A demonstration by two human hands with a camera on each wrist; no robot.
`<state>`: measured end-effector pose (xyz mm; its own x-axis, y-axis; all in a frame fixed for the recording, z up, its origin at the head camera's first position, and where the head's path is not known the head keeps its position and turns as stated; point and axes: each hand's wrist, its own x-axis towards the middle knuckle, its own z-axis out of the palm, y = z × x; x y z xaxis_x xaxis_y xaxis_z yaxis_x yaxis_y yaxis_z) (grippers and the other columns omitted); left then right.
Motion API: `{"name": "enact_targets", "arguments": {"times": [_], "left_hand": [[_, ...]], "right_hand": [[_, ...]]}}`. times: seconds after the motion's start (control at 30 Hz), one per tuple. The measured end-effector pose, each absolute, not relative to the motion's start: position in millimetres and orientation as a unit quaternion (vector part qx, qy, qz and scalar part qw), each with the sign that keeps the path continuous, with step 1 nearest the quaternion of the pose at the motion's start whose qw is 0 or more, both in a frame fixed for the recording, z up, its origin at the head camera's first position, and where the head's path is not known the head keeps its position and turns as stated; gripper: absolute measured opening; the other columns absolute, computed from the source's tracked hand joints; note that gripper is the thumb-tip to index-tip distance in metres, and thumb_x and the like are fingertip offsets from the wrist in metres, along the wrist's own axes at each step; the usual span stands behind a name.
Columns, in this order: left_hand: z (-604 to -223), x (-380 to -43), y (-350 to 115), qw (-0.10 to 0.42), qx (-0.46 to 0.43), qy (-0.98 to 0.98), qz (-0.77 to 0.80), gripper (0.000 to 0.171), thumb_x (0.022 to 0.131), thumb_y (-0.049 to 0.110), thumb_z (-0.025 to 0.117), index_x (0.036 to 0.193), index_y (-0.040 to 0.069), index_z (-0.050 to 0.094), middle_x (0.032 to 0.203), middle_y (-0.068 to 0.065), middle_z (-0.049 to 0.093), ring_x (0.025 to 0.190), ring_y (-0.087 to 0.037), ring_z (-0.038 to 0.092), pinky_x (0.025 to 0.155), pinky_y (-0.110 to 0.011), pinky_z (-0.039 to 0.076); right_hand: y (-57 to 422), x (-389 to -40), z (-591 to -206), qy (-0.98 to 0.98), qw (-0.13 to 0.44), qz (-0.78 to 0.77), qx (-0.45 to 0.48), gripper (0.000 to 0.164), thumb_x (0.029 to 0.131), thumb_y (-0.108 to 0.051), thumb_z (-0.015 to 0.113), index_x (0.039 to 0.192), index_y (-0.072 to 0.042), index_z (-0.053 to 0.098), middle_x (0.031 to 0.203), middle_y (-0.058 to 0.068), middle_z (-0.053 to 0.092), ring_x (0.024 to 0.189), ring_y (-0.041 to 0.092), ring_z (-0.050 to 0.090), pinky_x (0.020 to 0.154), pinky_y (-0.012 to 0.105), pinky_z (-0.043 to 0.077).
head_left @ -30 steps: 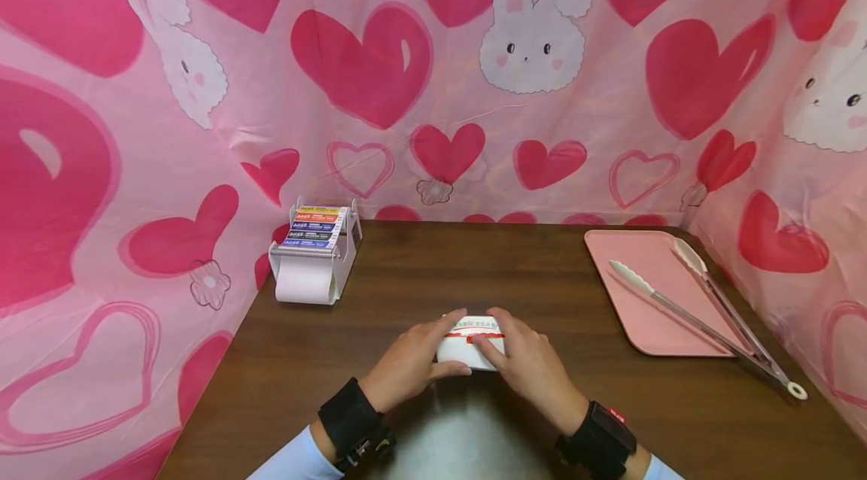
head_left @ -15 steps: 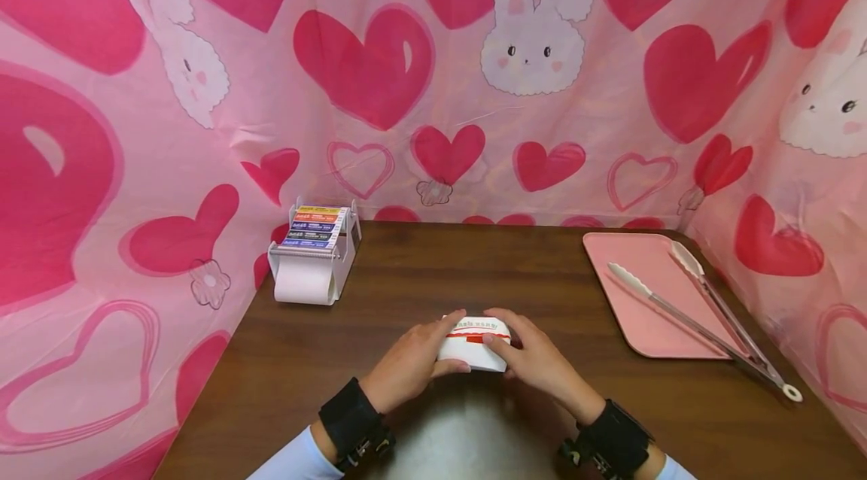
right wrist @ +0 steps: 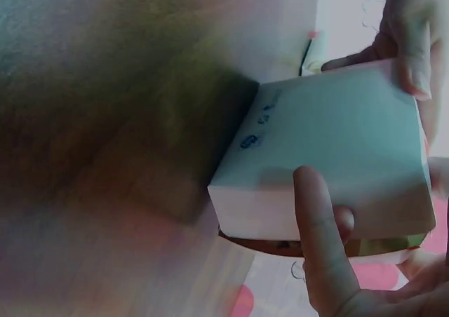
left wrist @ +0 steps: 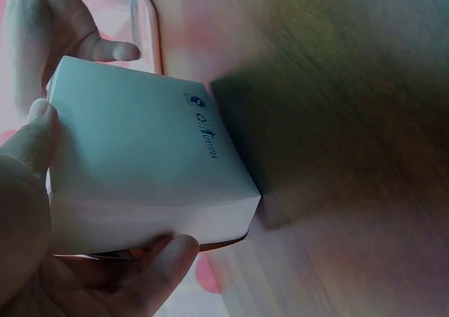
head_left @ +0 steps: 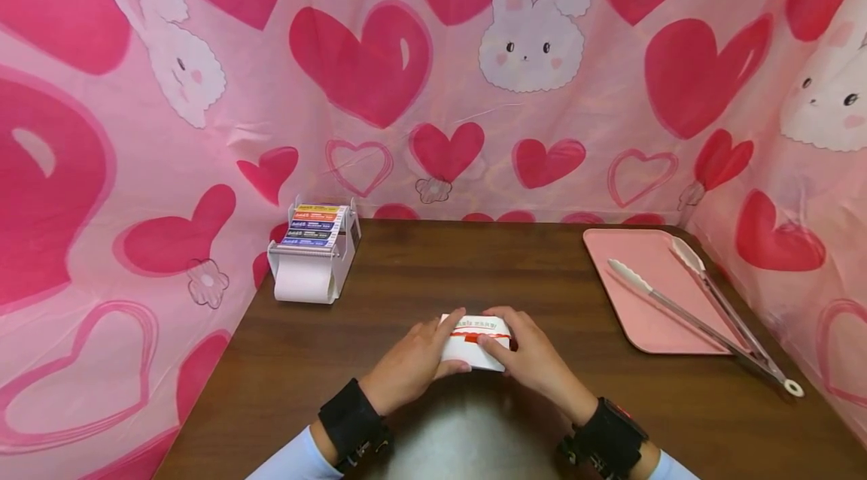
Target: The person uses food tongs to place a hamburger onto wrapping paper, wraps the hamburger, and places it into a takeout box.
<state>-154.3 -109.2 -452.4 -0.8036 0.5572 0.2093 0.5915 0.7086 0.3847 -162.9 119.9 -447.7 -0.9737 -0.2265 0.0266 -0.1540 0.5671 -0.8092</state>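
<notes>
A small white paper burger box (head_left: 477, 352) with red trim and a red tab is held between both hands over the middle of the table. On its left side, my left hand (head_left: 409, 363) grips it with the thumb on the near face and fingers over the lid edge. My right hand (head_left: 538, 360) holds the right side, thumb beside the red tab. In the left wrist view, small dark symbols mark the pale box (left wrist: 140, 142). Through a narrow gap along the edge of the box (right wrist: 337, 135), brown and green show in the right wrist view.
A white label dispenser (head_left: 311, 254) with several coloured label rolls stands at the back left. At the right lies a pink tray (head_left: 643, 322), with metal tongs (head_left: 711, 333) resting across it. A pink heart-patterned cloth (head_left: 379, 164) surrounds the wooden table (head_left: 379, 269).
My right hand has shifted slightly to the right and its thumb has slid along the front of the burger box. The left hand keeps its grip.
</notes>
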Motion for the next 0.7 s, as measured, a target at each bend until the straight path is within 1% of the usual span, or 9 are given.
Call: {"name": "enact_targets", "arguments": {"times": [0.07,0.13,0.2,0.3,0.43,0.57,0.7], "left_hand": [[-453,-155,-109,0.040,-0.313,-0.925,-0.211,0.080,0.094,0.054,0.060,0.155,0.009,0.033,0.132,-0.018,0.062,0.112,-0.030,0.061,0.094,-0.042,0.052],[-454,-155,-109,0.042,-0.314,-0.925,-0.209,0.079,0.095,0.053,0.059,0.155,0.009,0.034,0.131,-0.018,0.062,0.111,-0.029,0.061,0.094,-0.042,0.053],[-455,-155,-109,0.043,-0.312,-0.925,-0.211,0.077,0.095,0.053,0.059,0.154,0.010,0.035,0.129,-0.017,0.063,0.110,-0.028,0.061,0.092,-0.041,0.053],[-456,-155,-109,0.041,-0.306,-0.927,-0.212,0.077,0.094,0.055,0.060,0.154,0.013,0.035,0.127,-0.016,0.063,0.110,-0.026,0.059,0.087,-0.041,0.054],[-456,-156,-111,0.035,-0.297,-0.933,-0.203,0.079,0.093,0.056,0.062,0.155,0.017,0.033,0.125,-0.015,0.061,0.109,-0.023,0.056,0.078,-0.037,0.055],[-456,-157,-112,0.022,-0.292,-0.935,-0.202,0.080,0.094,0.056,0.063,0.156,0.019,0.030,0.124,-0.013,0.058,0.108,-0.021,0.053,0.076,-0.034,0.054],[-457,-157,-112,0.021,-0.296,-0.933,-0.202,0.080,0.095,0.057,0.060,0.157,0.018,0.029,0.124,-0.013,0.057,0.108,-0.020,0.052,0.076,-0.032,0.053]], "right_hand": [[120,-162,-449,0.888,0.030,-0.444,-0.114,0.046,0.090,-0.029,0.079,0.131,-0.019,0.060,0.114,0.010,0.056,0.088,0.020,0.055,0.057,0.028,0.053],[122,-161,-450,0.884,0.036,-0.449,-0.125,0.049,0.091,-0.030,0.077,0.134,-0.017,0.059,0.116,0.011,0.056,0.088,0.020,0.056,0.058,0.028,0.053],[127,-161,-449,0.868,0.062,-0.474,-0.136,0.051,0.093,-0.029,0.075,0.139,-0.015,0.056,0.121,0.015,0.054,0.087,0.021,0.058,0.056,0.031,0.056],[137,-162,-448,0.836,0.117,-0.513,-0.157,0.056,0.098,-0.028,0.069,0.148,-0.015,0.049,0.132,0.020,0.047,0.090,0.022,0.061,0.064,0.038,0.060],[148,-165,-446,0.791,0.175,-0.555,-0.189,0.061,0.102,-0.024,0.063,0.156,-0.013,0.037,0.139,0.024,0.036,0.097,0.025,0.063,0.075,0.048,0.060],[151,-168,-445,0.764,0.205,-0.582,-0.190,0.062,0.102,-0.024,0.061,0.156,-0.010,0.034,0.139,0.024,0.032,0.100,0.026,0.062,0.080,0.049,0.059],[150,-170,-445,0.753,0.219,-0.598,-0.167,0.059,0.101,-0.024,0.063,0.152,-0.009,0.038,0.140,0.022,0.029,0.095,0.027,0.062,0.078,0.047,0.058]]}}
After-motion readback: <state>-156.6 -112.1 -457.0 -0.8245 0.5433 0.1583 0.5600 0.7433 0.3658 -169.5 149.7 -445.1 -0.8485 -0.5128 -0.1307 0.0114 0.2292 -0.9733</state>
